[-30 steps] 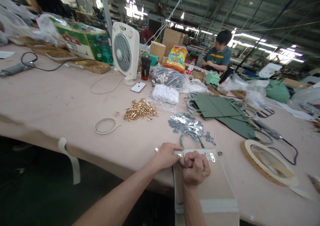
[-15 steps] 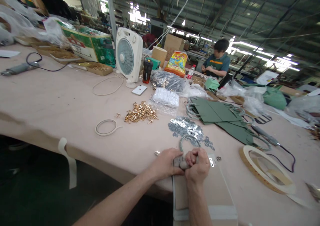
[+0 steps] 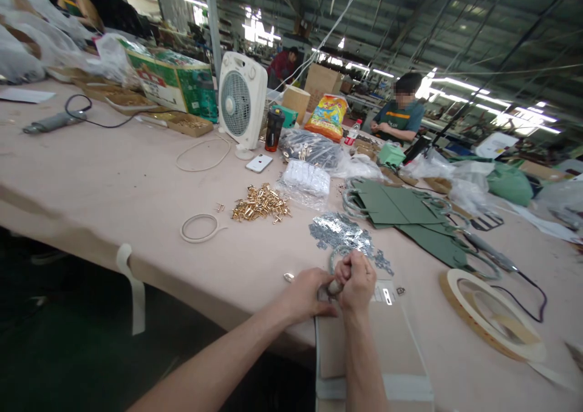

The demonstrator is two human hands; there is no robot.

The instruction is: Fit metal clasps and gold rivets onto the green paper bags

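Note:
My left hand (image 3: 312, 293) grips the upper left corner of a beige, grey-edged bag panel (image 3: 396, 345) at the table edge, thumb below and fingers above. Close against it, my right hand (image 3: 357, 283) is closed in a fist over the panel's top; what it grips is hidden. A grey-green cord loop (image 3: 334, 255) rises behind my hands. A slotted metal plate (image 3: 387, 297) lies on the panel to the right. Beyond my hands spreads a pile of silver metal plates (image 3: 341, 231). One small metal piece (image 3: 288, 277) lies left of my left hand.
Gold fittings (image 3: 261, 203) and a tape coil (image 3: 199, 227) lie to the left. Dark green panels (image 3: 401, 204) with cord handles lie right, near a large tape roll (image 3: 492, 315). A fan (image 3: 242, 99) and phone (image 3: 259, 163) stand farther back. A co-worker (image 3: 401, 111) sits across.
My right hand has lifted slightly and shifted toward the far side. My left hand stays at the panel corner. The camera view has turned a little left.

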